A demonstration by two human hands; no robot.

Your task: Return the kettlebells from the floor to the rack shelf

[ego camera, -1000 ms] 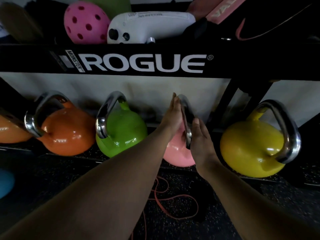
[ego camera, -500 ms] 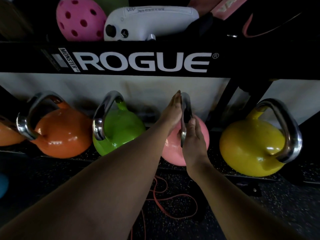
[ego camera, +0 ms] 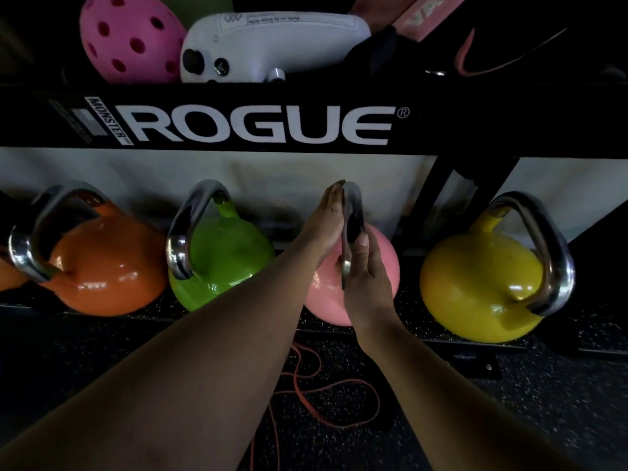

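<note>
A pink kettlebell (ego camera: 385,263) sits on the lower rack shelf (ego camera: 577,346), between a green kettlebell (ego camera: 224,260) and a yellow kettlebell (ego camera: 475,287). Its steel handle (ego camera: 353,209) stands edge-on to me. My left hand (ego camera: 326,226) lies flat against the handle's left side, fingers stretched upward. My right hand (ego camera: 367,283) presses on the right side lower down, so the handle is held between both palms. An orange kettlebell (ego camera: 108,266) rests at the shelf's left, with another orange one cut off by the left edge.
The black upper rack beam (ego camera: 475,120) hangs low over the kettlebells. Above it lie a pink perforated ball (ego camera: 129,42) and a white padded item (ego camera: 272,42). A red band (ego camera: 323,396) loops on the dark speckled floor below my arms.
The pink kettlebell and both hands shifted slightly up and back onto the shelf a second ago. Since half a second ago they have hardly moved, and both hands stay on the handle.
</note>
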